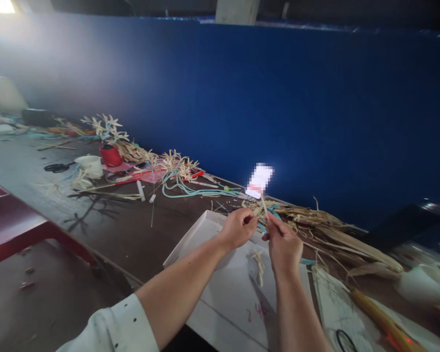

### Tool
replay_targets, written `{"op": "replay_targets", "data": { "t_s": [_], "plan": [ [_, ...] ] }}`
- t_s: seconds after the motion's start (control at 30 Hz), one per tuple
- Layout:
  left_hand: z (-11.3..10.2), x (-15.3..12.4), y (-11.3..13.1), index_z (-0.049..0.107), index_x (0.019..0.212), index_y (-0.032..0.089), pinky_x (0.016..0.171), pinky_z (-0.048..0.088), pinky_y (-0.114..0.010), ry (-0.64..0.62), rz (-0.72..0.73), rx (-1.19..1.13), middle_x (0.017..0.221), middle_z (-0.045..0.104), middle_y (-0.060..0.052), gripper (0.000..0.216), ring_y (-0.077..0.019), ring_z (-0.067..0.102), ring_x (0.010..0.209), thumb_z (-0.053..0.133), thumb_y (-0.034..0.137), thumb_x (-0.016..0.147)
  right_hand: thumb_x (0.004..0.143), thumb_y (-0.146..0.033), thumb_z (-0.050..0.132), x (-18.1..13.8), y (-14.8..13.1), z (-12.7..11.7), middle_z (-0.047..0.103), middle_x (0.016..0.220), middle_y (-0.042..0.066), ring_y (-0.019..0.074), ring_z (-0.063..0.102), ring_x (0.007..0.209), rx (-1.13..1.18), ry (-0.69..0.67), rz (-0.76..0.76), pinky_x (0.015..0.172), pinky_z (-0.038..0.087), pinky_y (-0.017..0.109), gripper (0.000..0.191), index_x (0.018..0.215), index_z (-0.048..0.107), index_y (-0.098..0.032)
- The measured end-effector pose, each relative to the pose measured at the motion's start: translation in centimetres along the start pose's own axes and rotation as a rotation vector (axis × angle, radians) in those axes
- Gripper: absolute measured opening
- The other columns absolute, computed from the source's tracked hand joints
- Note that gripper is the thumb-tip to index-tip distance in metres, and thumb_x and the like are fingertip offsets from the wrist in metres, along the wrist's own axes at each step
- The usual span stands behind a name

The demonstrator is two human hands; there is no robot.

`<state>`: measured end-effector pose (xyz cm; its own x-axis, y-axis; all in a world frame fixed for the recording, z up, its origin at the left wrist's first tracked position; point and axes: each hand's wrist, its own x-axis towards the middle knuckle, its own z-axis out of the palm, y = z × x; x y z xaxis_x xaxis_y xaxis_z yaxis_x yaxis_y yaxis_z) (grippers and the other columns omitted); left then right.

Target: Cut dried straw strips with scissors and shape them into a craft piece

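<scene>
My left hand [239, 227] and my right hand [283, 244] are held close together above a white box lid [220, 288]. Both pinch a thin pale straw strip [264, 207] that stands up between the fingertips. A small bundle of straw pieces [258, 266] lies on the lid just below my hands. Behind them a heap of dried husks and straw [326, 230] spreads along the dark wooden table [132, 230].
Further left lie straw flowers [106, 126], a red pot [110, 155], a white cup [90, 165], black scissors [56, 167], teal cords [190, 190] and white tubes. A blue wall [278, 107] backs the table. A red bench [18, 225] stands left. Paper and orange-handled tools lie at right.
</scene>
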<state>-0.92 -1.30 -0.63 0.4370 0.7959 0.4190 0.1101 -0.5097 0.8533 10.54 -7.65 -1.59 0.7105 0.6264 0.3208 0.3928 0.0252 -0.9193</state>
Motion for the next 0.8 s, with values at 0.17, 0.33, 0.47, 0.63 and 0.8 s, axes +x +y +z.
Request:
{"op": "replay_targets", "data": {
  "t_s": [0.17,0.33,0.47,0.63,0.8],
  "plan": [
    [-0.39,0.23,-0.28,0.052,0.063,0.015,0.053,0.030,-0.019,-0.011,-0.061,-0.106,0.057,0.048,0.003,0.024,-0.0075,0.040,0.055,0.045,0.030,0.079,0.066,-0.043,0.068,0.17,-0.23,-0.27,0.067,0.095,0.006,0.0067,0.048,0.045,0.365,0.015,0.133,0.039,0.034,0.020,0.052,0.114,0.060,-0.025],
    [-0.23,0.39,-0.15,0.058,0.068,0.014,0.053,0.031,-0.019,-0.046,-0.154,-0.151,0.059,0.052,0.002,0.025,-0.0079,0.043,0.055,0.046,0.032,0.079,0.063,-0.043,0.073,-0.18,-0.58,0.27,0.063,0.074,0.001,0.0019,0.036,0.041,0.606,-0.202,0.305,0.036,0.027,0.016,0.042,0.096,0.065,-0.018],
    [0.03,0.09,0.05,0.057,0.066,0.014,0.054,0.032,-0.019,-0.118,-0.083,-0.135,0.059,0.052,0.002,0.024,-0.0077,0.043,0.055,0.048,0.032,0.078,0.061,-0.042,0.075,-0.35,-0.44,0.58,0.030,0.042,-0.010,0.0021,0.020,0.035,0.590,-0.304,0.316,0.033,0.012,0.017,0.034,0.078,0.063,-0.016],
    [0.29,-0.24,-0.15,0.055,0.062,0.013,0.051,0.029,-0.020,-0.167,-0.041,-0.149,0.054,0.048,0.003,0.027,-0.0071,0.041,0.052,0.047,0.033,0.079,0.057,-0.037,0.078,-0.17,-0.16,0.67,0.036,0.045,-0.009,0.0026,0.024,0.037,0.598,-0.171,0.348,0.034,0.015,0.018,0.030,0.074,0.063,-0.017],
    [0.31,-0.17,-0.06,0.054,0.062,0.013,0.051,0.029,-0.019,-0.154,-0.027,-0.137,0.055,0.048,0.003,0.026,-0.0069,0.040,0.053,0.048,0.032,0.079,0.055,-0.034,0.078,-0.02,-0.15,0.66,0.035,0.045,-0.009,0.0028,0.024,0.037,0.612,-0.099,0.341,0.034,0.014,0.019,0.029,0.071,0.062,-0.017]
  ]
}}
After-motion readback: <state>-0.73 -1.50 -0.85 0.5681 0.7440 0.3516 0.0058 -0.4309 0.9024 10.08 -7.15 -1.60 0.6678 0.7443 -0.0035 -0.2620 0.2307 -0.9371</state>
